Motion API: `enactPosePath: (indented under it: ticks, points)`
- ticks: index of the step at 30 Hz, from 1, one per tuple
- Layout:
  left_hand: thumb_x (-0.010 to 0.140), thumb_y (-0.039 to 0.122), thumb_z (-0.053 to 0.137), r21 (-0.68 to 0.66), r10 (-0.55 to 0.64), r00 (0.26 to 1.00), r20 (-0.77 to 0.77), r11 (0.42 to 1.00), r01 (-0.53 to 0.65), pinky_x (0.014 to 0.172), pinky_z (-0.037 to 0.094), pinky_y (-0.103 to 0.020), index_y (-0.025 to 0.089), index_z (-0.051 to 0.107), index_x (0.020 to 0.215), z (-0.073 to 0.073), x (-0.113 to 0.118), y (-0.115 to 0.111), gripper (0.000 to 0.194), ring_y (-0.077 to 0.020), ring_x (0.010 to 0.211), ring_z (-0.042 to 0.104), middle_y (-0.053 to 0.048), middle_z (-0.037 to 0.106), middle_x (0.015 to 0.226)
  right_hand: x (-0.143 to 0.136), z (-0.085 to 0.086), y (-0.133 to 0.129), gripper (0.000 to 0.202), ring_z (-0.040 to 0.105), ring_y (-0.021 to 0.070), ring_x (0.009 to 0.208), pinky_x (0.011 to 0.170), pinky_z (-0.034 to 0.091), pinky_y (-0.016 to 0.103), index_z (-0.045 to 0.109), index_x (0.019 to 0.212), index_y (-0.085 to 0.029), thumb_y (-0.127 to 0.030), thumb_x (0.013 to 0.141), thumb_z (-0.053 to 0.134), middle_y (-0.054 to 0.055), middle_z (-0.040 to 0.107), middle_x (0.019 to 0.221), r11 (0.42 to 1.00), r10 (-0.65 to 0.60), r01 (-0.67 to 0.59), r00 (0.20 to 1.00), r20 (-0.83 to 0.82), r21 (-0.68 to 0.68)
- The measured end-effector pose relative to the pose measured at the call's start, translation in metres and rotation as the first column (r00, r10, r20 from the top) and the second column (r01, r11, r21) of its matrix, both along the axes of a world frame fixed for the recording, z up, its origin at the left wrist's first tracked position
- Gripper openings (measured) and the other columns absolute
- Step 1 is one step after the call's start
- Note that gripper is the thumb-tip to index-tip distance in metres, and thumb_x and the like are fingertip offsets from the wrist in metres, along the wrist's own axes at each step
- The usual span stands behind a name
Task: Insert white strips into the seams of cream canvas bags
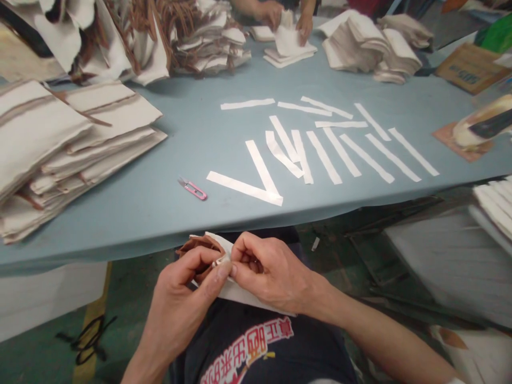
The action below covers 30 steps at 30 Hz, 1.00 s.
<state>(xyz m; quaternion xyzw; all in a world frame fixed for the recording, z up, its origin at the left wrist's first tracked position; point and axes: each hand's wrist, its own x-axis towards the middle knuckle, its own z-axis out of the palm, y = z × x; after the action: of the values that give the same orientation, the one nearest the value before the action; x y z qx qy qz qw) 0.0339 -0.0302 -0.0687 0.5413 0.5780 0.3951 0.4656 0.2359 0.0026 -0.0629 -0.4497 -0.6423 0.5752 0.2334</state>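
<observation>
Below the table edge, both hands' fingers pinch shut on a folded cloth piece, seemingly brown-lined.

The left hand and right hand are covering most of the white bag they are pinching, so its far end and brown handle are showing only in part. Beyond the hands, the table edge is hiding the bag's top. Far ahead, a co-worker's hands are being cut off at the wrists by the picture's top edge
</observation>
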Motion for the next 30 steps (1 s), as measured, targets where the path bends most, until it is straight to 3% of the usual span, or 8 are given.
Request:
enactPosePath:
  ticks: [8,13,18,22,24,27,30]
  points:
    - [0.093,0.039,0.082,0.037,-0.038,0.998,-0.040,0.999,0.040,0.060,0.055,-0.021,0.023,0.088,0.080,0.000,-0.007,-0.002,0.021,-0.0164,0.061,0.072,-0.002,0.083,0.075,0.000,-0.004,-0.003,0.023,0.048,0.0108,0.059,0.062,0.039,0.025,0.055,0.086,-0.024,-0.041,0.099,0.063,-0.007,0.055,0.067,0.999,-0.018,0.018,1.000,-0.013,0.034]
    - [0.094,0.038,0.078,0.052,-0.007,0.999,-0.038,0.999,0.009,0.060,0.054,-0.023,0.023,0.082,0.075,0.000,-0.004,-0.002,0.025,-0.0173,0.062,0.069,-0.001,0.077,0.071,-0.011,-0.011,-0.014,0.019,0.056,0.0127,0.062,0.065,0.039,0.026,0.054,0.087,-0.025,-0.036,0.098,0.065,-0.005,0.063,0.071,0.982,-0.075,0.066,0.996,0.043,0.175]
    - [0.091,0.035,0.073,0.055,-0.003,0.990,-0.141,0.998,0.011,0.053,0.048,-0.024,0.023,0.073,0.063,0.005,-0.002,0.002,0.030,-0.0164,0.054,0.062,0.002,0.068,0.059,-0.016,-0.019,-0.021,0.018,0.057,0.0126,0.061,0.063,0.040,0.026,0.056,0.087,-0.025,-0.031,0.100,0.066,-0.004,0.067,0.072,0.970,-0.086,0.070,0.994,0.061,0.234]
    - [0.096,0.038,0.074,0.095,0.010,0.984,-0.176,0.995,0.007,0.051,0.047,-0.025,0.025,0.075,0.067,0.006,-0.007,-0.007,0.031,-0.0154,0.051,0.061,0.003,0.070,0.059,-0.003,-0.021,-0.013,0.017,0.067,0.0151,0.072,0.072,0.051,0.028,0.064,0.096,-0.023,-0.038,0.100,0.071,0.000,0.076,0.086,0.948,-0.076,0.075,0.997,-0.008,0.311]
    - [0.102,0.042,0.074,0.121,0.014,0.987,-0.161,0.993,0.006,0.052,0.049,-0.026,0.026,0.078,0.071,0.005,-0.013,-0.012,0.035,-0.0164,0.052,0.063,0.002,0.073,0.062,0.004,-0.017,-0.002,0.019,0.074,0.0191,0.090,0.084,0.058,0.032,0.069,0.109,-0.022,-0.039,0.101,0.070,0.005,0.081,0.104,0.927,-0.002,0.025,0.998,-0.061,0.373]
    - [0.106,0.045,0.072,0.177,-0.045,0.989,-0.142,0.982,0.070,0.052,0.050,-0.026,0.027,0.081,0.077,0.003,-0.021,-0.015,0.036,-0.0168,0.052,0.066,0.002,0.077,0.065,0.005,-0.012,0.019,0.028,0.074,0.0233,0.123,0.106,0.058,0.039,0.068,0.130,-0.022,-0.036,0.106,0.062,0.010,0.080,0.135,0.884,0.204,-0.113,0.966,-0.158,0.453]
    - [0.106,0.043,0.073,0.201,-0.062,0.984,-0.164,0.975,0.095,0.050,0.047,-0.025,0.027,0.080,0.076,0.006,-0.023,-0.010,0.034,-0.0152,0.051,0.064,0.003,0.074,0.064,-0.004,-0.012,0.038,0.027,0.071,0.0245,0.130,0.118,0.053,0.043,0.069,0.125,-0.021,-0.039,0.106,0.063,0.011,0.080,0.132,0.819,0.343,-0.209,0.925,-0.163,0.535]
